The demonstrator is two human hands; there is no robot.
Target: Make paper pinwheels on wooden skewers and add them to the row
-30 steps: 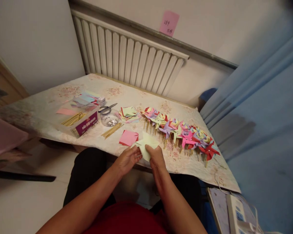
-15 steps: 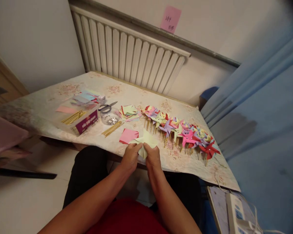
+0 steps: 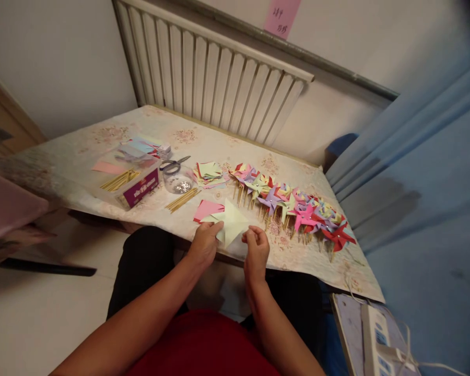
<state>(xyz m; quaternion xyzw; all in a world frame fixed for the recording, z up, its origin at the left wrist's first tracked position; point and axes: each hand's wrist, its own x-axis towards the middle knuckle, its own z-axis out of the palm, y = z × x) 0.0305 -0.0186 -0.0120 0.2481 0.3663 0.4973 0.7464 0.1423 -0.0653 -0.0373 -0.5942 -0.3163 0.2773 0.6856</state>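
A pale green cut paper square with pointed flaps is held over the table's front edge. My left hand grips its left side, thumb on top. My right hand is closed in a pinch at the paper's right tip. Just behind the left hand lie pink and red paper squares. To the right of the paper, finished paper pinwheels on sticks lie in a long overlapping row.
Left of the hands are loose wooden sticks, a clear bowl of shiny fasteners, scissors and a plastic box holding sticks. More cut paper is stacked behind. A power strip with cables lies at lower right.
My right hand has moved right, away from the left, to the paper's right tip. The paper now lies more spread out, and the left hand has shifted slightly left.
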